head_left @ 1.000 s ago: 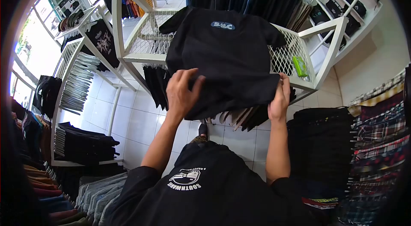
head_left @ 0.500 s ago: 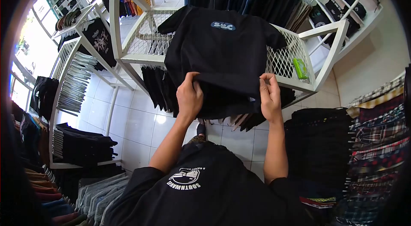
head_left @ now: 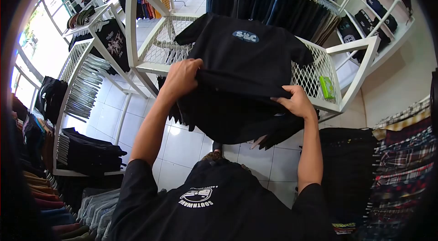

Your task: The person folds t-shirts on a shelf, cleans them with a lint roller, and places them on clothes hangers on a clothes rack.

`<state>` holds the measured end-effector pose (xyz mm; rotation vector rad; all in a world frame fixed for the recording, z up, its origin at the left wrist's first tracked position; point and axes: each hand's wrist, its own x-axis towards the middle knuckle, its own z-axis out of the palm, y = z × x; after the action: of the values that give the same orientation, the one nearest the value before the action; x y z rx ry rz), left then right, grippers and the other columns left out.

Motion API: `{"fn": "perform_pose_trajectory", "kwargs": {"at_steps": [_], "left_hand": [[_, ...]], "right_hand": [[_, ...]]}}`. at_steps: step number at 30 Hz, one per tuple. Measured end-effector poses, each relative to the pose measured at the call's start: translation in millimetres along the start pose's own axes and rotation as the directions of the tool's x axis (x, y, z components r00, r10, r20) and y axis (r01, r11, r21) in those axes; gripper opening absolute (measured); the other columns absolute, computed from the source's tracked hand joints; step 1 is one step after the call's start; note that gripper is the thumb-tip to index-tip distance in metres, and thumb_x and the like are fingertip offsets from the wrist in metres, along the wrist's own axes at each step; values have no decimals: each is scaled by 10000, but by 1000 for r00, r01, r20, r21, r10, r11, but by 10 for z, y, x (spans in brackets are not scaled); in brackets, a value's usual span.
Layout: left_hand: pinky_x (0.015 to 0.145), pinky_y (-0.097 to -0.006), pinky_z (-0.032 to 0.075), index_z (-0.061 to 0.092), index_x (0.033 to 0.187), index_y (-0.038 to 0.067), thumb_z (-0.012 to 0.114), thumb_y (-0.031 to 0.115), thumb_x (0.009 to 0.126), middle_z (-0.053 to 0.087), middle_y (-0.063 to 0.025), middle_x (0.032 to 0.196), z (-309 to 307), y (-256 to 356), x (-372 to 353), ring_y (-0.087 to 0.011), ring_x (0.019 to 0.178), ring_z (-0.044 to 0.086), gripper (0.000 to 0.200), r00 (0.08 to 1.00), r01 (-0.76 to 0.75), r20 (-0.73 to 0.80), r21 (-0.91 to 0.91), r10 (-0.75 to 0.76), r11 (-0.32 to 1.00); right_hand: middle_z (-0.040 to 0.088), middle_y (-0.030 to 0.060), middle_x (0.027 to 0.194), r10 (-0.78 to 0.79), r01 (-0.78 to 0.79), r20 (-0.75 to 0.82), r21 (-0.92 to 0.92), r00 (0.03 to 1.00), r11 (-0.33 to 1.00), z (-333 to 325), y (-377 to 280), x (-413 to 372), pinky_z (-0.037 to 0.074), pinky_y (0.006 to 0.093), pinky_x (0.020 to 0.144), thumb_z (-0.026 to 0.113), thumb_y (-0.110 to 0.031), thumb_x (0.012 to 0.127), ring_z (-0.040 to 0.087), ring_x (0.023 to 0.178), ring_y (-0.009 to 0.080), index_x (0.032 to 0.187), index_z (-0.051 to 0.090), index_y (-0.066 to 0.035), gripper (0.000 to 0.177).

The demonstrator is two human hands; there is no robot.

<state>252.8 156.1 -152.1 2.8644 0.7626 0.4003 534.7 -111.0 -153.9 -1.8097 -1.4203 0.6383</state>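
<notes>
Shirt (head_left: 246,58): shoulders are pointing far, long axis running near-far
Left hand (head_left: 182,78): fingers are pinching shirt at left
Right hand (head_left: 299,102): fingers are pinching shirt at right

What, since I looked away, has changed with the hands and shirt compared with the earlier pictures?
The left hand has moved left and away from the body, the right hand slightly right; they stand wider apart, both gripping the black shirt. Its upper part still lies on the white rack; the green packet stays there too.
</notes>
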Motion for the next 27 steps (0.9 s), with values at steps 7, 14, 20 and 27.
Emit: {"fn": "perform_pose_trajectory", "kwargs": {"at_steps": [7, 14, 20, 27], "left_hand": [[1046, -479, 421, 611, 1270, 119, 790, 61, 742, 571, -134, 1302, -1, 62, 722, -366, 1219, 540, 560, 894, -12, -448, -71, -21, 997], [1124, -455, 368, 758, 929, 92, 657, 16, 780, 644, -102, 1266, 571, 50, 339, -329, 1285, 526, 195, 920, -173, -377, -145, 107, 974], [1151, -454, 343, 766, 1096, 138, 626, 50, 837, 641, -94, 1333, 972, -55, 364, -292, 1302, 533, 307, 931, -91, -364, -228, 2, 969], [1139, -445, 361, 753, 1064, 116, 610, 52, 882, 671, -97, 1280, 989, -54, 376, -288, 1261, 568, 240, 916, -101, -402, -235, -2, 967]], "right_hand": [[653, 174, 1136, -288, -87, -599, -518, 747, 851, -168, -56, 962, 514, 418, 947, 765, -159, 815, 638, 1089, 365, 1322, 591, -66, 544], [728, 151, 792, 32, -168, -347, -371, 937, 913, 1189, -611, 1033, 556, 490, 671, 708, -478, 881, 726, 756, 391, 1069, 554, -77, 469], [724, 250, 890, 214, -284, -195, -494, 957, 821, 1347, -624, 1260, 590, 493, 759, 746, -393, 816, 728, 825, 424, 1096, 510, 0, 537], [690, 304, 923, 141, -208, -184, -432, 973, 877, 944, -473, 91, 545, 550, 802, 728, -215, 749, 682, 860, 495, 1181, 467, -12, 544]]}}
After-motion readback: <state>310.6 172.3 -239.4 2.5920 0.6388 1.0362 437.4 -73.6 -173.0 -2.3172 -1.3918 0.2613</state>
